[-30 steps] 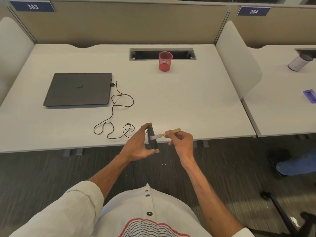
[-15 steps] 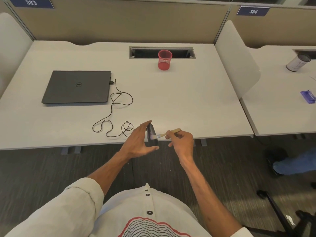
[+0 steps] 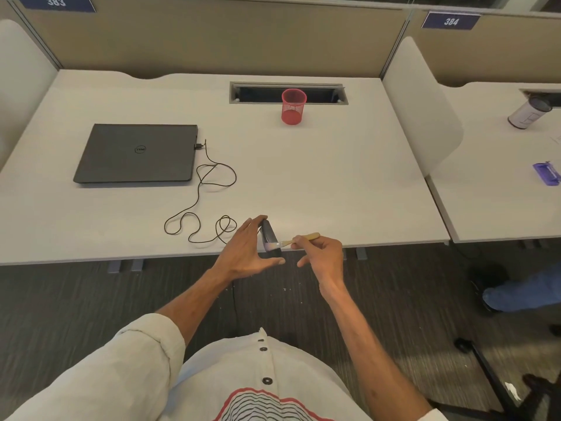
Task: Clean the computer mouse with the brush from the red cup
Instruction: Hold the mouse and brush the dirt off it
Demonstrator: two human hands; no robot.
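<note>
My left hand (image 3: pixel 246 253) holds the black computer mouse (image 3: pixel 270 237) on its edge, between fingertips at its far end and thumb at its near end, just above the desk's front edge. My right hand (image 3: pixel 321 253) pinches the wooden handle of a small brush (image 3: pixel 299 239). The brush's pale bristles touch the side of the mouse. The red mesh cup (image 3: pixel 293 106) stands upright at the back of the desk and looks empty.
A shut black laptop (image 3: pixel 138 152) lies at the left, and the mouse's thin black cable (image 3: pixel 202 202) loops from it across the white desk (image 3: pixel 334 177). A white divider panel (image 3: pixel 422 107) borders the right side. Another person's leg (image 3: pixel 528 291) shows at the far right.
Both hands stay at the desk's front edge with the mouse and brush. The brush tip has shifted slightly along the mouse's side; the view has tilted a little.
</note>
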